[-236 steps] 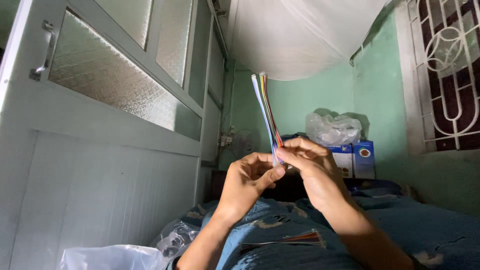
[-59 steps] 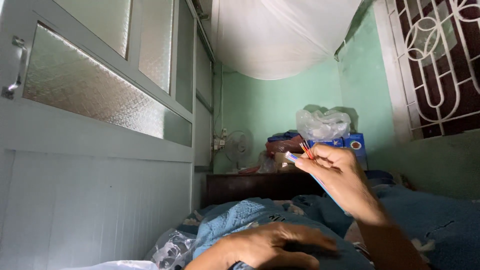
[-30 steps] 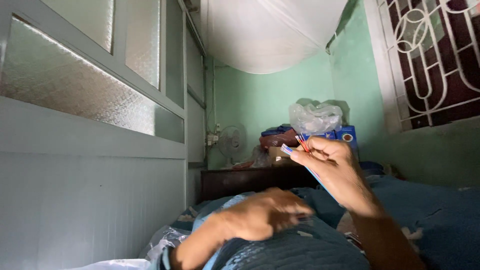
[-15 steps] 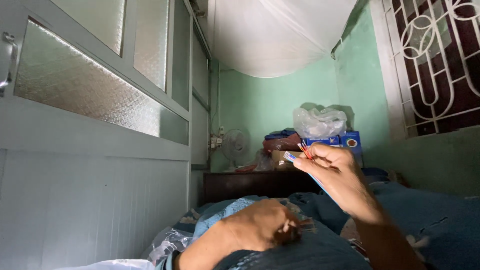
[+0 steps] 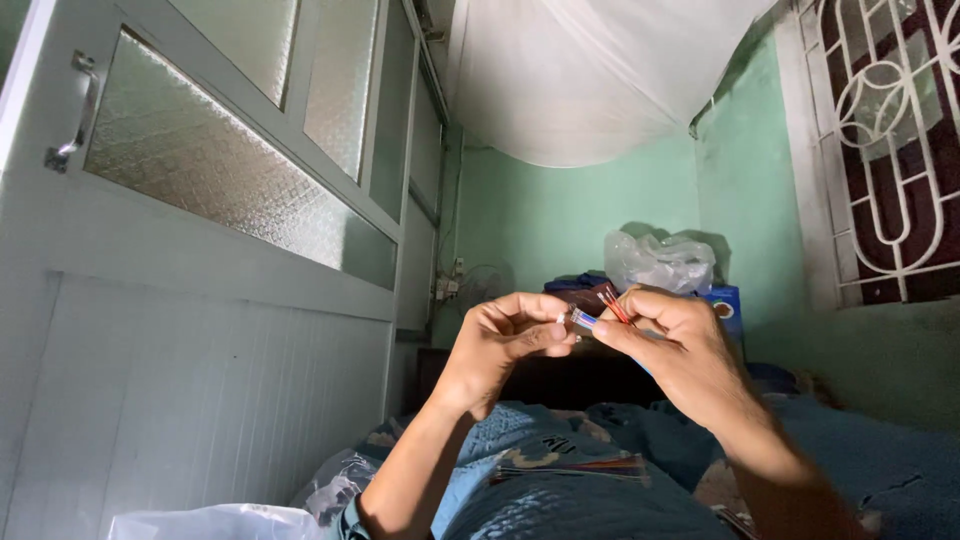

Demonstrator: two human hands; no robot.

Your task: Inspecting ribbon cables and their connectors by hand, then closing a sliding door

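Observation:
My right hand (image 5: 672, 345) is raised at chest height and pinches a small folded bundle of coloured paper strips (image 5: 598, 314), with red and blue ends sticking out. My left hand (image 5: 503, 340) has come up beside it, and its thumb and fingertips touch the bundle's left end. More coloured strips (image 5: 580, 466) lie flat on my lap, on the blue patterned cloth (image 5: 540, 445).
A pale cabinet with frosted glass doors (image 5: 220, 200) and a metal handle (image 5: 68, 112) fills the left. A white mosquito net (image 5: 590, 70) hangs overhead. A clear plastic bag (image 5: 660, 262), a blue box (image 5: 725, 310) and a small fan (image 5: 482, 285) stand at the green back wall. A barred window (image 5: 890, 150) is on the right.
My left hand has risen from my lap to meet the right hand at the strip bundle. The long fan of strips held much earlier is now a short folded bundle.

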